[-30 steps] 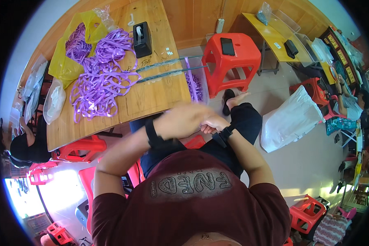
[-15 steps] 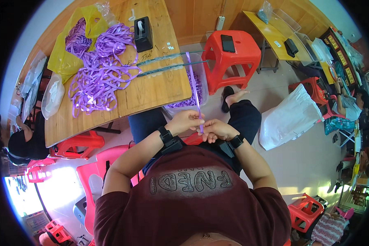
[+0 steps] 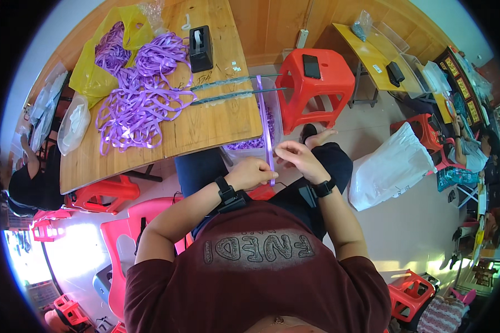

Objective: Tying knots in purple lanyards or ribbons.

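Looks satiny on purple ribbon (image 3: 136,105) at ten o'clock, wooden on tabletop (image 3: 222,125) at eleven, glossily plastic on red stool (image 3: 316,86) at one.

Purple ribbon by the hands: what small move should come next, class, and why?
Perhaps the right hand should close on the purple ribbon above the left hand: the left hand seems to pinch the ribbon's lower end, while the right hand curls beside it, apparently not gripping.
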Tool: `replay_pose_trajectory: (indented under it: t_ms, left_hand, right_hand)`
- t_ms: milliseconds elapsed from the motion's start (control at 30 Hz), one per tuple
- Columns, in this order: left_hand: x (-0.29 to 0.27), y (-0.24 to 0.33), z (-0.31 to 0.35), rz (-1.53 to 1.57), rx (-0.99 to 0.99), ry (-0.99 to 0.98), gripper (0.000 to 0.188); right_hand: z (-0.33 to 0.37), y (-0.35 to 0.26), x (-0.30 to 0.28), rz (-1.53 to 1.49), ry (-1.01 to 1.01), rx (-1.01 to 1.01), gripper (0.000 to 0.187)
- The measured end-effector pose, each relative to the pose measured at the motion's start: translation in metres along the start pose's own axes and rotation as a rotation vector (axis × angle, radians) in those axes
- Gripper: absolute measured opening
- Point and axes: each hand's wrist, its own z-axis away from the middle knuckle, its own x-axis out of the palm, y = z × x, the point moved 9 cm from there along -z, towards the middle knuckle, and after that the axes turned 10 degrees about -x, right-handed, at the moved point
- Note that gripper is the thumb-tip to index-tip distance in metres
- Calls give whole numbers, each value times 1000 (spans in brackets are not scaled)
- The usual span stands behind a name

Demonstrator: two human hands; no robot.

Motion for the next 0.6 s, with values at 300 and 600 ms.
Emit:
replay_pose_trajectory:
  t_ms: [300, 600]
  left_hand:
    - [18, 31, 10, 20, 42, -144, 31]
    - [8, 52, 37, -112, 131, -182, 33]
  right_hand:
    - [-88, -20, -1, -97, 77, -172, 26]
    - [-101, -30, 3, -244, 87, -167, 20]
